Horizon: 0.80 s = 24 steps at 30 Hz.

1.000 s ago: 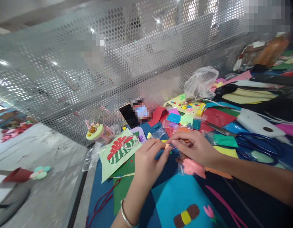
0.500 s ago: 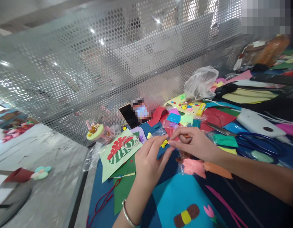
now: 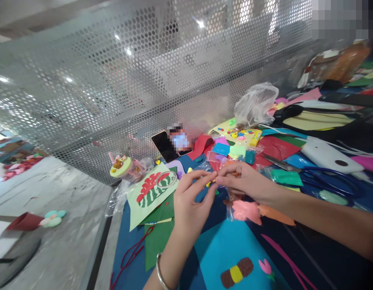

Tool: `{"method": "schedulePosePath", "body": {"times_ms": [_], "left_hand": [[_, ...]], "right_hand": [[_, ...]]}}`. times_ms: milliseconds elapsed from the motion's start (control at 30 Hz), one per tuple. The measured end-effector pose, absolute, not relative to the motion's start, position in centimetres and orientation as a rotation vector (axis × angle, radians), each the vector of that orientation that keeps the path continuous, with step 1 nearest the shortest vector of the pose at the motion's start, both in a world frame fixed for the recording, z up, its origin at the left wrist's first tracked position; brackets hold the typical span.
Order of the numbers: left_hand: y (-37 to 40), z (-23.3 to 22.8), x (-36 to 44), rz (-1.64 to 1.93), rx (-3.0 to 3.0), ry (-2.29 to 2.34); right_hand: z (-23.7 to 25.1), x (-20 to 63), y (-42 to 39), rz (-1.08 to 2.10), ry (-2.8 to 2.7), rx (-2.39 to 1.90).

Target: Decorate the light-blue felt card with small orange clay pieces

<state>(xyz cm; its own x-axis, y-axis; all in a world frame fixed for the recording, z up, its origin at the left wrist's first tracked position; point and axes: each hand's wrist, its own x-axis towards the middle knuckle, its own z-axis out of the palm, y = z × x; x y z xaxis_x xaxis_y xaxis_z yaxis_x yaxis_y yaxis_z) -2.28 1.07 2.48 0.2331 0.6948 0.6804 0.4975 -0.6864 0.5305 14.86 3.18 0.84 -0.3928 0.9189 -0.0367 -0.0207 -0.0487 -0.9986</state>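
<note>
My left hand [image 3: 194,197] and my right hand [image 3: 246,181] meet fingertip to fingertip over the blue table. Both are closed in a pinch, and what they hold between the tips is too small and hidden to name. A bit of something yellow [image 3: 208,184] peeks out by my left fingers; whether it is held or lies behind them I cannot tell. Below them is a blue sheet [image 3: 210,249] bearing a brown-and-yellow shape [image 3: 237,274] and a pink tulip shape [image 3: 265,266]. Pink clay [image 3: 246,211] in clear wrap sits under my right wrist.
A card with a red and green design [image 3: 153,191] lies left, beside a lidded cup [image 3: 121,167]. Phones [image 3: 165,146] lean against the perforated metal screen [image 3: 138,80]. Scissors [image 3: 278,162], clay packets [image 3: 221,149] and a white glue gun-like device [image 3: 331,155] crowd the right.
My fingertips have come closer together, and my left fingers now cover most of the yellow piece. A small green bit shows beneath my hands.
</note>
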Motion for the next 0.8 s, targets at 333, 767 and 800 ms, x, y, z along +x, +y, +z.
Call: {"method": "schedulePosePath", "body": {"times_ms": [333,767,800], "left_hand": [[1.64,2.54,-2.33,1.413,1.752,1.158],[1.55,1.65,-1.95,1.441,1.72,1.236],[1.54,1.64,-1.93,1.45,1.73,1.231]], "right_hand": [[1.48,14.75,3.13,1.322,-1.542,-1.092],[1.12,14.44,2.88,1.122,-1.505,-1.062],[1.07,14.41,2.88,1.13,-1.498,-1.062]]}}
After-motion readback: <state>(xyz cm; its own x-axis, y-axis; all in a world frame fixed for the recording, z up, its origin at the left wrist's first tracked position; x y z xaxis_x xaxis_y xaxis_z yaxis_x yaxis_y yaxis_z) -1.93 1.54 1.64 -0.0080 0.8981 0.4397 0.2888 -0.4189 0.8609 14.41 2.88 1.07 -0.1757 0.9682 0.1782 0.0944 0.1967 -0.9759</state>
